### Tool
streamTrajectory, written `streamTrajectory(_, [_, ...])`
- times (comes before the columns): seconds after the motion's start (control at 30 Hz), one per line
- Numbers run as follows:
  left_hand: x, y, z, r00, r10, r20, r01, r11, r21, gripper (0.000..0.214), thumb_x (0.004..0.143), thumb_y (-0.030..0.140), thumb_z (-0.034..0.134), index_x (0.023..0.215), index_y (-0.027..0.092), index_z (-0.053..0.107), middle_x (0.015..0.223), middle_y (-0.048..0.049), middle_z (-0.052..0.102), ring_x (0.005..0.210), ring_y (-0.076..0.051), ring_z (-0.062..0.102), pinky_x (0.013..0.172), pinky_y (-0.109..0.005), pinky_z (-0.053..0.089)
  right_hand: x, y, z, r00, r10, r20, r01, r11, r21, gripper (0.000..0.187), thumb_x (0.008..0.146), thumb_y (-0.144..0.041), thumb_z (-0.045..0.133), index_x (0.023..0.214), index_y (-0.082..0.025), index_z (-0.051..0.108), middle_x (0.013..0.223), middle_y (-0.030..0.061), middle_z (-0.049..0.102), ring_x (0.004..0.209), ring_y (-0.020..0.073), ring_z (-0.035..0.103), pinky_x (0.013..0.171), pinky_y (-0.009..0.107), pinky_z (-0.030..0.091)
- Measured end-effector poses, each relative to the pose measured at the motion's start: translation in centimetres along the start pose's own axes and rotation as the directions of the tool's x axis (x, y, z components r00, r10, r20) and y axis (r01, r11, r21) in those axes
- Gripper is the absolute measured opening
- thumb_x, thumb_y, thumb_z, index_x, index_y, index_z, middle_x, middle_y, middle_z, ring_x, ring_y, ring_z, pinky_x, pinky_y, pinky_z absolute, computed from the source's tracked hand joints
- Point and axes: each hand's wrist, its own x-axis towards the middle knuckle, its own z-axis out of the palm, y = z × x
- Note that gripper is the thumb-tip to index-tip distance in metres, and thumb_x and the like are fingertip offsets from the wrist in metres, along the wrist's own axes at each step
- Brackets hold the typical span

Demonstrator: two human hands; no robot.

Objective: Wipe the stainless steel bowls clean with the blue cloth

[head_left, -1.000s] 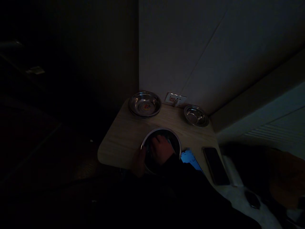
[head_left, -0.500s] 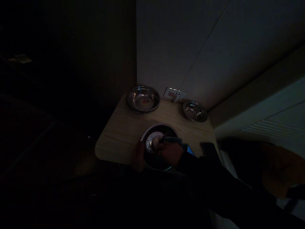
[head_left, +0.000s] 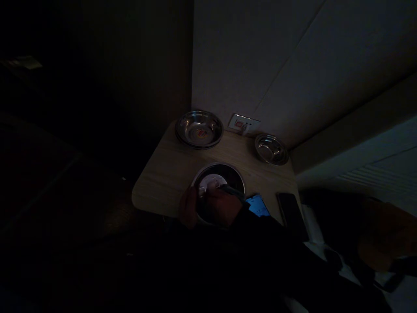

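Note:
The scene is very dim. A metal bowl (head_left: 240,176) sits near the front of the small wooden table, with a pale, shiny patch inside it. My left hand (head_left: 188,208) is closed on the bowl's left rim. Inside the bowl, my right hand (head_left: 223,205) is closed around a dark greenish item (head_left: 233,190), whose kind is too dark to tell. That hand's fingertips are blurred over the pale patch and partly hidden. Just right of the bowl lies a phone with a lit screen (head_left: 258,205), partly behind my right sleeve.
Stacked metal bowls (head_left: 199,129) stand at the table's back left, and a smaller metal bowl (head_left: 271,149) at the back right. A wall socket (head_left: 243,124) holds a plug. A dark phone (head_left: 291,213) lies along the right edge of the wooden table (head_left: 159,182).
My right hand has shifted slightly left and down within the bowl, uncovering more of the lit phone. The whole view has also shifted a little. My left hand stays at the rim.

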Motion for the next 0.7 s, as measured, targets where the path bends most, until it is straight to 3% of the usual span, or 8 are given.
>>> streamTrajectory(0.13, [-1.0, 0.4, 0.5, 0.998, -0.053, -0.022, 0.052, 0.998, -0.021, 0.045, 0.086, 0.051, 0.041, 0.108, 0.020, 0.066, 0.109, -0.0099, 0.068, 0.104, -0.026, 0.062, 0.088, -0.038, 0.050, -1.4, 1.3, -0.4, 0.997, -0.001, 0.079, 0.003, 1.000, -0.024, 0.018, 0.086, -0.016, 0.052, 0.083, -0.017, 0.069, 0.094, 0.0085, 0.068, 0.084, 0.0217, 0.063, 0.066, 0.028, 0.046])
streamTrajectory(0.23, [-1.4, 0.3, 0.6, 0.999, -0.022, -0.031, 0.022, 1.000, -0.006, 0.046, 0.087, 0.050, 0.040, 0.109, 0.020, 0.065, 0.112, -0.0107, 0.067, 0.106, -0.026, 0.061, 0.091, -0.039, 0.049, -0.6, 0.7, 0.0, 0.999, -0.011, 0.035, 0.011, 1.000, -0.013, 0.021, 0.089, -0.016, 0.048, 0.092, -0.016, 0.068, 0.100, 0.0096, 0.066, 0.091, 0.0199, 0.061, 0.077, 0.028, 0.046])
streamTrajectory(0.33, [-1.3, -0.2, 0.3, 0.998, 0.047, -0.042, -0.046, 0.999, 0.027, 0.039, 0.080, 0.048, 0.053, 0.104, 0.021, 0.067, 0.118, -0.0104, 0.065, 0.119, -0.027, 0.052, 0.102, -0.040, 0.040, 1.1, -0.7, 0.4, 0.999, -0.003, -0.035, 0.003, 1.000, 0.000, 0.024, 0.091, -0.017, 0.044, 0.103, -0.014, 0.064, 0.109, 0.0098, 0.062, 0.105, 0.0196, 0.055, 0.093, 0.028, 0.040])
streamTrajectory(0.43, [-0.9, -0.6, -0.2, 0.997, 0.056, -0.050, -0.055, 0.998, 0.021, 0.036, 0.075, 0.047, 0.060, 0.098, 0.021, 0.069, 0.119, -0.0107, 0.064, 0.127, -0.030, 0.045, 0.108, -0.043, 0.032, 2.3, -1.6, 0.4, 0.996, 0.042, -0.085, -0.042, 0.999, 0.000, 0.029, 0.095, -0.017, 0.036, 0.112, -0.011, 0.058, 0.117, 0.0124, 0.059, 0.112, 0.0208, 0.050, 0.098, 0.031, 0.037])
streamTrajectory(0.57, [-0.5, 0.4, -0.4, 0.998, 0.058, 0.000, -0.058, 0.998, -0.033, 0.038, 0.077, 0.046, 0.058, 0.102, 0.020, 0.068, 0.120, -0.0110, 0.064, 0.124, -0.029, 0.048, 0.107, -0.041, 0.033, 1.4, -1.0, -0.1, 1.000, -0.004, -0.018, 0.004, 1.000, -0.008, 0.026, 0.092, -0.017, 0.040, 0.106, -0.014, 0.062, 0.113, 0.0103, 0.062, 0.108, 0.0204, 0.054, 0.090, 0.030, 0.042])
streamTrajectory(0.7, [0.0, 2.7, 0.0, 0.982, 0.086, 0.167, -0.065, 0.990, -0.127, 0.044, 0.088, 0.047, 0.039, 0.106, 0.017, 0.066, 0.108, -0.0098, 0.069, 0.103, -0.024, 0.062, 0.093, -0.037, 0.046, -0.7, 1.0, -0.5, 0.994, -0.031, 0.105, 0.034, 0.999, -0.023, 0.017, 0.086, -0.015, 0.050, 0.088, -0.017, 0.066, 0.096, 0.0092, 0.068, 0.089, 0.0206, 0.063, 0.071, 0.028, 0.047])
